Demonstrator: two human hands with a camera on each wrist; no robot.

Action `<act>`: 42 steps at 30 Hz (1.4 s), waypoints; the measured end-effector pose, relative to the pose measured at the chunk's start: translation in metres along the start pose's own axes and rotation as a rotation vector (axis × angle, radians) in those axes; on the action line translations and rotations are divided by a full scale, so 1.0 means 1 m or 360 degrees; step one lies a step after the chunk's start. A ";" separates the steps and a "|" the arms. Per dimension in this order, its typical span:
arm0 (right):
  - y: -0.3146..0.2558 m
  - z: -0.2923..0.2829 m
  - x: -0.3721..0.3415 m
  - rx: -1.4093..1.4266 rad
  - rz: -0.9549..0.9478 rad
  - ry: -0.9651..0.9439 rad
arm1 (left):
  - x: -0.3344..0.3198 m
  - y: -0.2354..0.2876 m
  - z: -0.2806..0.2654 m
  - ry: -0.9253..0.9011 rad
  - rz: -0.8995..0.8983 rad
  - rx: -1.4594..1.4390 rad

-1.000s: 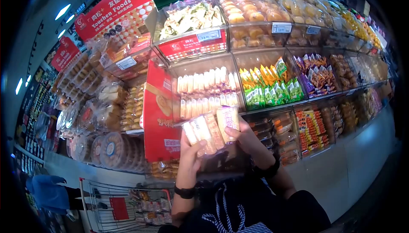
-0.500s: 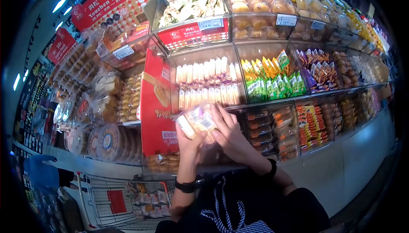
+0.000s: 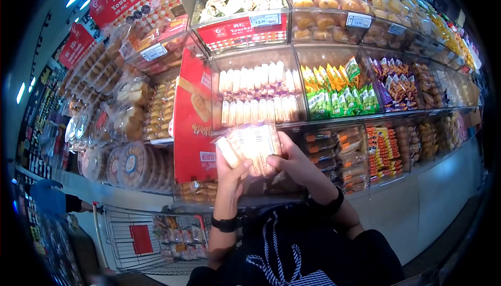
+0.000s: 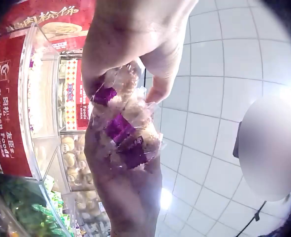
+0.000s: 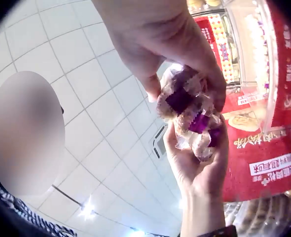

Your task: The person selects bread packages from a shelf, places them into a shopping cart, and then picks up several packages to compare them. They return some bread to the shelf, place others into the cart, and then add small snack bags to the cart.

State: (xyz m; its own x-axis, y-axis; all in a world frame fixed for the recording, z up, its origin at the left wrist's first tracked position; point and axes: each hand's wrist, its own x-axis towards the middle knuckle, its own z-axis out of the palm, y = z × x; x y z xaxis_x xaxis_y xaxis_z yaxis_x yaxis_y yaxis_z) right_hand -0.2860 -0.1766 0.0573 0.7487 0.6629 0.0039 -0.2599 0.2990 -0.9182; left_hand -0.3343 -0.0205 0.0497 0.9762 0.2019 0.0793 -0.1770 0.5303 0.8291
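Observation:
Several clear-wrapped pastry rolls (image 3: 255,142) with printed labels are bunched side by side between my two hands in the head view. My left hand (image 3: 228,173) grips the bundle from the left, thumb across its near face. From the right, my right hand (image 3: 293,161) holds it with the thumb pressed on the near face. Purple patches show on the ends of the wrapped rolls (image 4: 121,128) in the left wrist view. Just in front of the bundle, a bin of similar rolls (image 3: 255,111) stands in two rows on the shelf.
Right of that bin sit green and yellow snack bags (image 3: 339,100). A red cardboard sign (image 3: 193,129) stands left of it, with round plastic tubs (image 3: 136,166) beyond. A shopping cart (image 3: 141,239) holding packets is at lower left, near a person in blue (image 3: 47,197).
A roll held apart in my right hand has joined those in my left. My right fingers passed over the bundle's top, then returned to its right side. The rolls now sit closer together.

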 end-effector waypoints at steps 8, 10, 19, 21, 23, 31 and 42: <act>0.043 -0.011 0.004 -0.0615 -0.0244 -0.0039 | 0.000 -0.021 -0.019 0.0034 -0.0014 0.0597; 0.046 -0.010 0.002 -0.0608 -0.0080 -0.0048 | 0.001 -0.025 -0.024 0.0074 0.0084 0.1028; 0.048 0.012 0.001 -0.1335 -0.0608 0.0029 | -0.007 0.001 0.002 -0.0011 -0.0074 0.0714; 0.038 0.017 -0.002 -0.1309 -0.0605 -0.0061 | 0.001 0.007 -0.005 -0.0179 0.0017 0.0708; 0.036 0.004 -0.001 -0.1115 -0.0574 -0.0055 | 0.002 0.008 -0.012 -0.0300 0.0461 0.1133; 0.038 -0.023 0.003 0.0835 0.0578 -0.0359 | -0.022 0.018 -0.006 -0.1109 0.0861 0.2449; 0.051 -0.021 0.005 -0.0030 -0.0014 0.0066 | -0.022 0.008 -0.017 -0.0156 -0.0443 0.0447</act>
State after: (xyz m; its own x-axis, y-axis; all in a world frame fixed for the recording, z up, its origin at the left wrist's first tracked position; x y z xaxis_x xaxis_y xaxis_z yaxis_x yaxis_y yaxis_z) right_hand -0.2827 -0.1725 0.0021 0.7758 0.6309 -0.0040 -0.2418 0.2915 -0.9255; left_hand -0.3591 -0.0063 0.0453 0.9917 -0.0046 -0.1286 0.1239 0.3053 0.9442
